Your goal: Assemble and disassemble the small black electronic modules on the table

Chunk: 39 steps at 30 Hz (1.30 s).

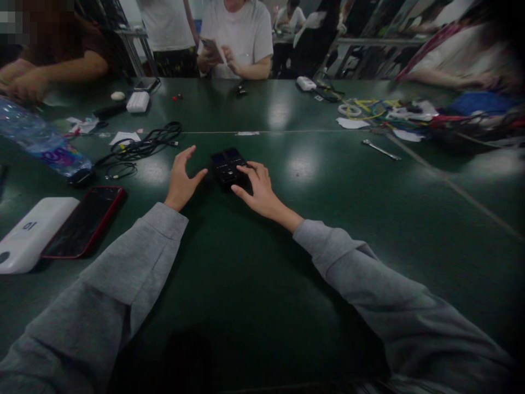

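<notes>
A small black device with a dark screen and a row of buttons sits on the green table in front of me. My left hand is just left of it, thumb and fingers spread wide, holding nothing. On the other side, my right hand reaches the device's right edge with its fingers apart. Its fingertips overlap that edge; whether they press on it I cannot tell. Part of the device's right side is hidden behind these fingers.
At left lie a white power bank, a red-edged phone, a plastic bottle and black cables. A wrench and tangled wires lie at right. Several people are around the table.
</notes>
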Available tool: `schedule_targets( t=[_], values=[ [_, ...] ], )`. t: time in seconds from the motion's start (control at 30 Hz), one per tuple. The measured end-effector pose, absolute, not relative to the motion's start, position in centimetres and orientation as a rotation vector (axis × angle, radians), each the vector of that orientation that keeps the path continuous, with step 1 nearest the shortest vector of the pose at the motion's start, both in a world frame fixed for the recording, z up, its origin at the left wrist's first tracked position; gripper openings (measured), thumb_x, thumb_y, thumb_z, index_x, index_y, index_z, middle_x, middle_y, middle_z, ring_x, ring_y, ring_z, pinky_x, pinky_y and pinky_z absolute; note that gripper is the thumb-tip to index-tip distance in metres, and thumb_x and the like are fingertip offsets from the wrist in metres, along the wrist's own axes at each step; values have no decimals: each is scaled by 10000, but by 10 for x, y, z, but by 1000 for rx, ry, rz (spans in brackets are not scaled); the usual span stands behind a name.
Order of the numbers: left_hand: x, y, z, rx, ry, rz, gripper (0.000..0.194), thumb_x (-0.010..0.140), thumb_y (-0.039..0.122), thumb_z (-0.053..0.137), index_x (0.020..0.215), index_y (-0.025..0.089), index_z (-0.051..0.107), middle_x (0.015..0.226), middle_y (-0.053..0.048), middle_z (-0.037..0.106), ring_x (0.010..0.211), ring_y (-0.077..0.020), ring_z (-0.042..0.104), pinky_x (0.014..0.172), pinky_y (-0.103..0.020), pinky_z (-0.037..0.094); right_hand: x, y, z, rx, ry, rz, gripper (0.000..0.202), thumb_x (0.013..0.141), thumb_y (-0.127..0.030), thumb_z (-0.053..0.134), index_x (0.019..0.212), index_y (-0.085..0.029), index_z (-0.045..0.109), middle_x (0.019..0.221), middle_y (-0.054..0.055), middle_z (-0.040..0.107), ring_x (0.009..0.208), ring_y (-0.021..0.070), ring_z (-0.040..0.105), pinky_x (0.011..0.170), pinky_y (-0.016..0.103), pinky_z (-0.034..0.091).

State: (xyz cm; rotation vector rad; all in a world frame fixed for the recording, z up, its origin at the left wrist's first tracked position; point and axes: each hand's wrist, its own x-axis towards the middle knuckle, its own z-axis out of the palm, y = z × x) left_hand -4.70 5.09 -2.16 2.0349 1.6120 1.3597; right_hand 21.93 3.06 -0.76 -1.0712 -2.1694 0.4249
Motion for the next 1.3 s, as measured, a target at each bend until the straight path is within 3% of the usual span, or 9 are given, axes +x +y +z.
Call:
schedule_targets(
  t=[0.1,0.17,0.23,0.3,0.4,0.67,1.0,1.3],
  values=[
    [-49,54,-27,1893,1666,1405,652,920,548,577,1476,278,368,1446,-148,518,1218,-279,603,1031,-526,492,219,28,-6,-1150,-2127,337,581,1009,-638,321,1375,-239,533,1221,134,444,1213,334,439,1031,571,437],
    [-43,50,-24,1959,1565,1323,573,958,528,524,1455,270,406,1407,-139,550,1155,-253,639,997,-484,526,219,27,-5,-1160,-2138,301,545,1023,-602,309,1375,-253,536,1170,123,443,1159,328,460,991,568,464],
    [-33,42,-17,2130,1463,1206,531,953,513,545,1420,273,468,1430,-120,529,1218,-259,609,1033,-472,512,218,27,-6,-1162,-2155,283,514,1026,-575,326,1385,-264,523,1164,123,437,1140,332,468,972,576,477],
    [-23,34,-11,2325,1434,1050,533,920,482,613,1401,283,501,1502,-109,457,1377,-306,481,1111,-512,448,217,28,-7,-1168,-2171,281,487,1024,-551,353,1397,-275,505,1167,128,437,1145,344,467,963,596,482],
    [-16,25,-5,2453,1447,914,577,911,381,643,1448,287,456,1582,-120,342,1460,-345,372,1147,-555,406,217,29,-9,-1181,-2201,298,474,1015,-504,409,1428,-277,462,1191,136,439,1170,365,459,965,628,478],
    [-18,26,-8,2465,1446,901,586,916,300,625,1467,288,428,1586,-119,334,1442,-361,402,1142,-581,410,217,25,-10,-1210,-2291,283,561,993,-437,480,1509,-275,331,1313,142,452,1208,381,470,978,642,465],
    [-16,25,-7,2502,1514,900,547,920,293,613,1445,271,459,1547,-133,394,1397,-354,465,1097,-560,457,216,28,-1,-1297,-2266,168,537,1000,-584,417,1378,-206,476,1240,163,562,1145,381,529,951,607,465],
    [-15,23,-5,2482,1536,928,499,934,327,591,1420,256,500,1531,-135,438,1375,-340,494,1091,-555,457,225,41,-4,-1376,-2149,62,405,1004,-477,457,1297,-203,512,1147,149,606,1083,369,572,919,586,475]
  ],
)
